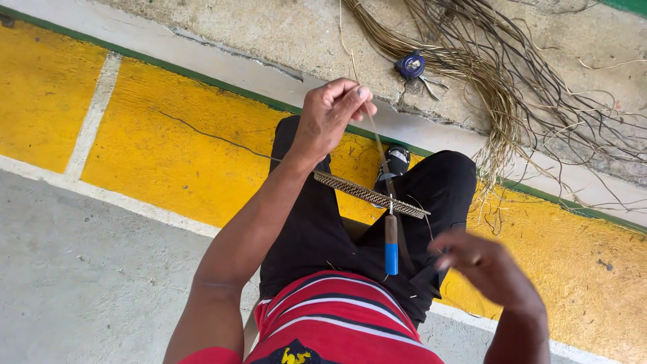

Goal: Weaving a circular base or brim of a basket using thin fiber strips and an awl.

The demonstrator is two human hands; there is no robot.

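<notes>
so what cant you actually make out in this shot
- Right hand, head view: motion-blurred; whether its fingers hold anything cannot be told.
- Thin strand pinched by the left hand: its upper end is hidden by the fingers.
- Woven strip: weave too fine to read.
- Fibre bundle: cut off by the top edge.

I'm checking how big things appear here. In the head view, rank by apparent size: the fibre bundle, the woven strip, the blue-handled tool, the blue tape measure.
1. Fibre bundle
2. Woven strip
3. Blue-handled tool, though nearer the camera
4. Blue tape measure

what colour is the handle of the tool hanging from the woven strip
Tan on top, blue at the bottom: the tool handle, seen from the head camera.
</notes>
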